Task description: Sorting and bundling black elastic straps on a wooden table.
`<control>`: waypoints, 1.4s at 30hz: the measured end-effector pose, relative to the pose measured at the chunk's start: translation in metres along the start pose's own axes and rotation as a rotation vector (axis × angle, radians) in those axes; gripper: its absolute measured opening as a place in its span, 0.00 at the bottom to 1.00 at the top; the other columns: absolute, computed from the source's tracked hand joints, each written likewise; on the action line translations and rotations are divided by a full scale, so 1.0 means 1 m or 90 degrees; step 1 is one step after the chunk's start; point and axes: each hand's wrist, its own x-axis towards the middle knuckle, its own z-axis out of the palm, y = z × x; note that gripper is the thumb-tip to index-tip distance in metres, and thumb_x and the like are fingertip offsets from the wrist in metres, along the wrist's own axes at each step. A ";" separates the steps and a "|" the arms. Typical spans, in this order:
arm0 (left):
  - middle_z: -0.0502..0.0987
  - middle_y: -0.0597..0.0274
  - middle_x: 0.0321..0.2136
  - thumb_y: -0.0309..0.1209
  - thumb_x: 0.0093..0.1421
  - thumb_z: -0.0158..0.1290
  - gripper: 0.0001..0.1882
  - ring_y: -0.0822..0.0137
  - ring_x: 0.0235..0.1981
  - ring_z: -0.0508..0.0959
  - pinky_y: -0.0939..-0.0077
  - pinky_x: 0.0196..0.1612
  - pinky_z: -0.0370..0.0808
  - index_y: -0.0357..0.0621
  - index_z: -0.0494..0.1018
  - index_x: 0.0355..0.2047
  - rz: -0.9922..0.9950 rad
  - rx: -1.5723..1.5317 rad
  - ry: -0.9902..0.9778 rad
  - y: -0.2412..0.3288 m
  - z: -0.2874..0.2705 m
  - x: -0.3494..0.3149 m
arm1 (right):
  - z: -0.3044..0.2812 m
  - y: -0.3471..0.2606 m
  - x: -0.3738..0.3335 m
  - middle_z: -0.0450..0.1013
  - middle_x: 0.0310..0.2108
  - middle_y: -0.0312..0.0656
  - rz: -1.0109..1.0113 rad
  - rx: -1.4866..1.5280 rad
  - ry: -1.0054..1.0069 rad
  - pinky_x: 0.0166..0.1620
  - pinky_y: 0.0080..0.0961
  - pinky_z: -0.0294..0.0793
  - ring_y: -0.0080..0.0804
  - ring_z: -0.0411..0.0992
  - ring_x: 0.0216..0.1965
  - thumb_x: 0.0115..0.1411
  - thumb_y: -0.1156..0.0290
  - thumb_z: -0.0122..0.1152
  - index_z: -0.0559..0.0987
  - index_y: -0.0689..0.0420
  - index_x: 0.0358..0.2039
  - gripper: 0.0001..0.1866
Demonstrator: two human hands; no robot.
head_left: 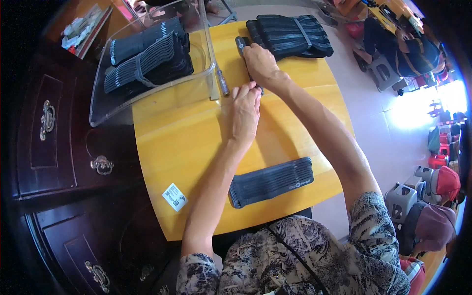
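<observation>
A narrow black strip (240,43), seemingly fabric, lies along the far middle of the yellow table. My right hand (262,62) is closed over its upper part, with the far end showing past the fingers. Fingers curled together, my left hand (245,110) is at its near end; what exactly they pinch is partly hidden. Just left of the strip lies a slim tool with a clear handle (222,82), like a screwdriver. Nearer my body rests a fanned stack of flat black fabric pieces (273,182) with small pale print.
A clear plastic bin (212,59) at the far left holds banded black bundles (147,61). Another banded black bundle (290,37) sits at the table's far right. A white label (175,197) lies near the left edge. Dark drawers (73,142) stand left; people and grey stools (385,73) are right.
</observation>
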 end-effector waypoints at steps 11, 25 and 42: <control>0.76 0.56 0.42 0.25 0.58 0.57 0.14 0.66 0.34 0.78 0.73 0.35 0.77 0.41 0.74 0.46 -0.169 -0.222 -0.119 0.012 -0.110 -0.036 | -0.124 -0.039 -0.180 0.73 0.40 0.50 0.072 0.301 -0.142 0.42 0.36 0.74 0.48 0.74 0.39 0.60 0.73 0.56 0.76 0.60 0.46 0.13; 0.75 0.60 0.32 0.22 0.50 0.63 0.15 0.62 0.32 0.76 0.71 0.35 0.74 0.45 0.79 0.39 -0.211 0.044 -0.125 0.093 -0.183 -0.174 | -0.121 -0.108 -0.325 0.74 0.34 0.39 0.038 0.311 -0.116 0.34 0.28 0.75 0.35 0.74 0.33 0.48 0.77 0.64 0.80 0.55 0.40 0.15; 0.72 0.67 0.31 0.25 0.47 0.65 0.19 0.66 0.26 0.71 0.72 0.30 0.69 0.48 0.79 0.42 -0.142 0.046 -0.137 0.085 -0.171 -0.174 | -0.100 -0.105 -0.304 0.70 0.24 0.37 0.001 0.235 -0.065 0.25 0.25 0.72 0.29 0.71 0.23 0.45 0.77 0.66 0.82 0.52 0.36 0.14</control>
